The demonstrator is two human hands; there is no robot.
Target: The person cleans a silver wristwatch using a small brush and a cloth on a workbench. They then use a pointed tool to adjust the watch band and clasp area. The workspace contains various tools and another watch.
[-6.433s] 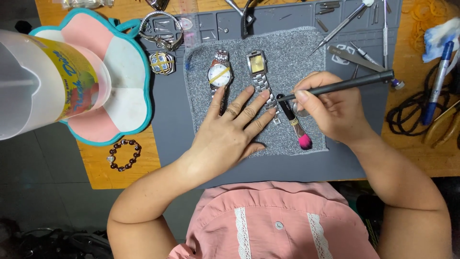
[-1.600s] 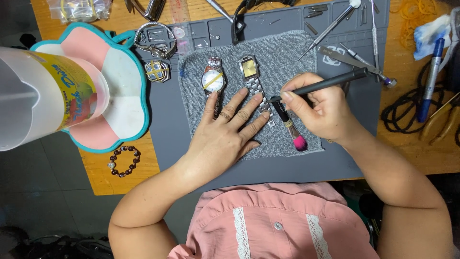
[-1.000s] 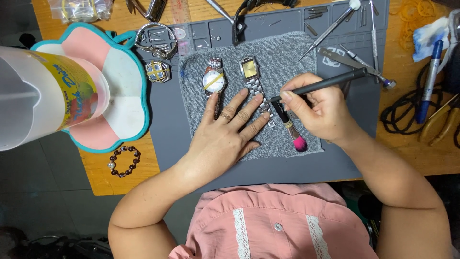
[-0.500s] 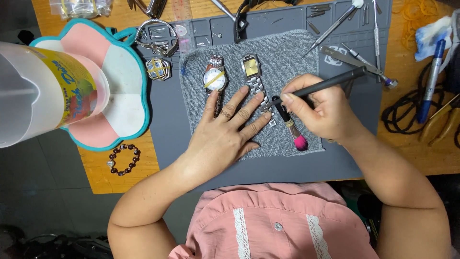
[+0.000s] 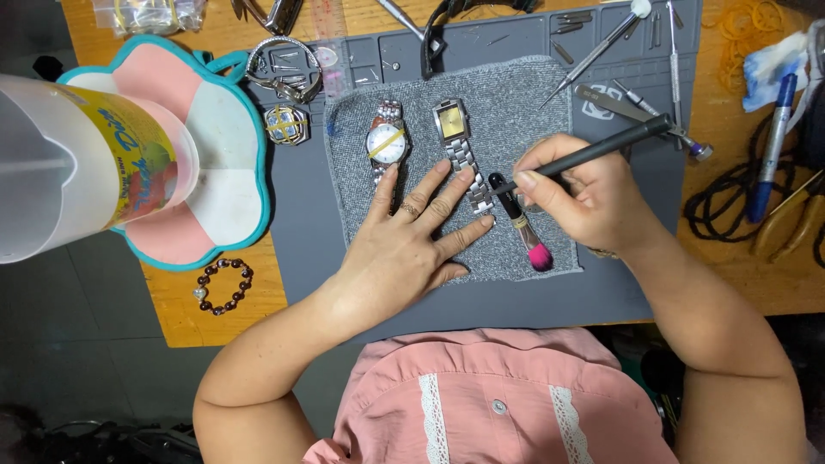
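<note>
My left hand (image 5: 412,236) lies flat with fingers spread on a grey cloth pad (image 5: 516,103), its fingertips on the metal band of a square gold-faced watch (image 5: 453,129). A round white-faced watch (image 5: 387,142) lies just left of it, by my index finger. My right hand (image 5: 584,193) grips a thin black tool (image 5: 601,148) like a pen, its tip pointing at the square watch's band. Below that tip, a small brush with pink bristles (image 5: 524,228) rests on the pad.
A grey work mat (image 5: 301,223) covers the wooden table. A translucent jug (image 5: 77,163) stands on a pink flower-shaped mat (image 5: 223,180) at left. A bead bracelet (image 5: 222,286), screwdrivers and tweezers (image 5: 636,103), a blue pen (image 5: 769,146) and black cords (image 5: 722,198) lie around.
My hands have stayed on the square watch's band with the black tool's tip working at it; only slight shifts of the view.
</note>
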